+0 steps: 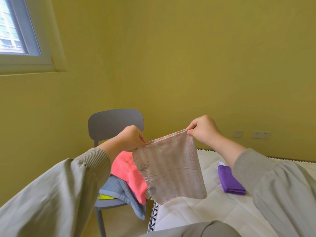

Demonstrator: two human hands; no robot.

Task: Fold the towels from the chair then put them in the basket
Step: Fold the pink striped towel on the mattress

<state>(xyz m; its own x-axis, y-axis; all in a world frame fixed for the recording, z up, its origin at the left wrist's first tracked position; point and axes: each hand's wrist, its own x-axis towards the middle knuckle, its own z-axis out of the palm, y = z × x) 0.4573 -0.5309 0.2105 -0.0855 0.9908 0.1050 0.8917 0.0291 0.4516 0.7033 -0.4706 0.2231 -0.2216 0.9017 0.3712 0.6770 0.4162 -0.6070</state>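
Pinching striped towel (pixel 169 168) by its two top corners: left hand (pixel 131 138) on left corner, right hand (pixel 203 130) on right, fingers curled, thumbs pressing cloth. Holding it taut in air, above edge of quilted white mattress (pixel 196 216), in front of grey chair (pixel 114 124). Lying on mattress to right: folded purple towel (pixel 230 183). Resting on chair seat: coral towel (pixel 130 171) over blue towel (pixel 119 189), yellow cloth (pixel 105 197) peeking beneath. Backing scene: yellow-green wall (pixel 188 57), window (pixel 15 31) upper left, sockets (pixel 260 134) low right. Showing pale pink-and-white stripes, hanging flat, grey smudges marking left edge.
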